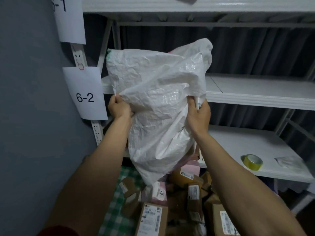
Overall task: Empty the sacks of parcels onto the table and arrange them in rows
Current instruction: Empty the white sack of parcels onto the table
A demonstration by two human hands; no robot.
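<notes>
White woven plastic sack (pixel 158 103) is held raised in front of the shelving (pixel 255 92), its lower end hanging down over a heap of cardboard parcels (pixel 179 210). Its bunched fabric is gripped at the left edge by the left hand (pixel 119 108) and at the right edge by the right hand (pixel 198 116). The parcels are piled on a green checked cloth (pixel 115 201). A yellow tape roll (pixel 252 161) is seen on a lower shelf.

Crinkled woven-plastic sack (pixel 158 103), cardboard parcels (pixel 151 218)
</notes>
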